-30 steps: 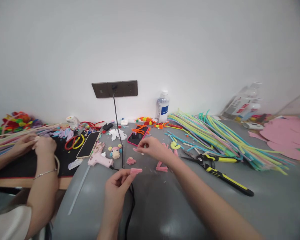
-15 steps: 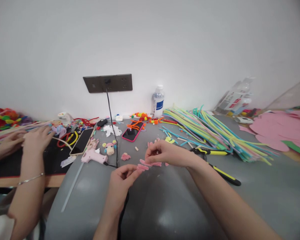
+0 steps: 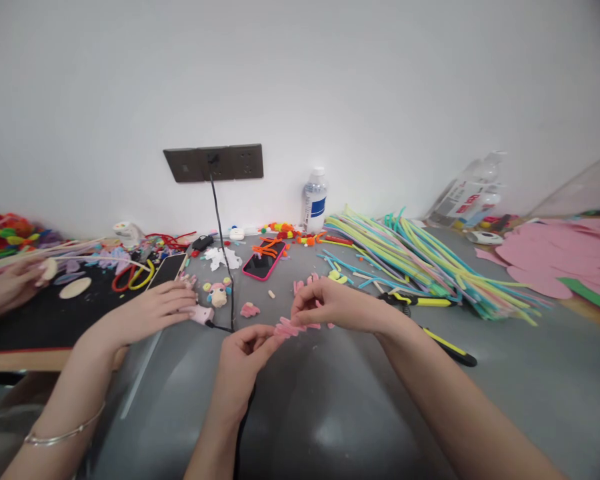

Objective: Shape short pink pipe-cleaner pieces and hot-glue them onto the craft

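1. Strips of fuzzy pink chenille sit between both hands, on the near side of the black-screened phone in a bright pink case and slightly to its right.
2. The left hand has a narrow grip, pinched on their left end.
3. The right hand also pinches narrowly, at their right end; its fingers partly hide the contact.
4. Their long axis runs roughly sideways from grip to grip, so neither hand seems clearly nearer.
5. A small fuzzy pink cluster lies on the grey tabletop, on the phone's near side.
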Demonstrator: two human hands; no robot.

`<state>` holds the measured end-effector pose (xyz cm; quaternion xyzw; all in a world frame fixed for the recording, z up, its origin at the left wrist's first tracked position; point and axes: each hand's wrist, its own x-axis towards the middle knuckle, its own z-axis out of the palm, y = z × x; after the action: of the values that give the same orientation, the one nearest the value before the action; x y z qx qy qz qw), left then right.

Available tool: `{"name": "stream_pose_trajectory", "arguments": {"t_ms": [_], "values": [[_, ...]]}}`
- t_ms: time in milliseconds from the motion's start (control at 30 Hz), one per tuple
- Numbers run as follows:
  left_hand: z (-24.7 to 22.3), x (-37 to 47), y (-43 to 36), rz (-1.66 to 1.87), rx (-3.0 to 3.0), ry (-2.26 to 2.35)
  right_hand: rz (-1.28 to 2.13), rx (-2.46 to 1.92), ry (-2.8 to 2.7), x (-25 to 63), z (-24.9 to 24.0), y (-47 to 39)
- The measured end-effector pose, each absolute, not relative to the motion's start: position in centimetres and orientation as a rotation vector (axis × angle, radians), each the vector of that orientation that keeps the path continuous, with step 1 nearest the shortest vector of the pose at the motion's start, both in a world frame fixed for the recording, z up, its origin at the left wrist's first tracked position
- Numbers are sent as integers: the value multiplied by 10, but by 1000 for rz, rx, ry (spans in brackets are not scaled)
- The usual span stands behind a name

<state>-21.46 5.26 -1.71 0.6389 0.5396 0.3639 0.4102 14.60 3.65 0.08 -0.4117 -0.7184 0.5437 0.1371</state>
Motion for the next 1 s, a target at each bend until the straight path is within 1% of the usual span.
{"name": "stream_pose_trajectory", "arguments": {"t_ms": [67,167,300,433,567,633,667,700,867,900,1000], "values": [[-25,-226,60,800,1721,1298,1574,-1179,-2083,147,0,36],[-39,-217,56,796,1863,1236,1570,-1193,-2082,147,1,36],[-47,-207,53,831,1987,1193,1571,-1219,-2074,146,2,35],[-51,-224,63,900,2110,1182,1567,-1228,-2075,146,2,35],[-38,-236,70,1019,2069,1281,1582,-1231,-2064,147,2,34],[-30,-218,60,1122,1855,1316,1579,-1227,-2059,147,2,34],[-29,-202,51,1110,1669,1304,1573,-1224,-2058,147,2,34],[-30,-181,39,1189,1461,1305,1567,-1221,-2058,147,2,34],[-61,-67,-24,1110,1298,1294,1553,-1226,-2056,147,0,33],[-66,-54,-31,1143,1158,1326,1552,-1229,-2059,147,-1,33],[-70,-38,-39,1119,1017,1326,1544,-1228,-2066,147,-2,33]]}}
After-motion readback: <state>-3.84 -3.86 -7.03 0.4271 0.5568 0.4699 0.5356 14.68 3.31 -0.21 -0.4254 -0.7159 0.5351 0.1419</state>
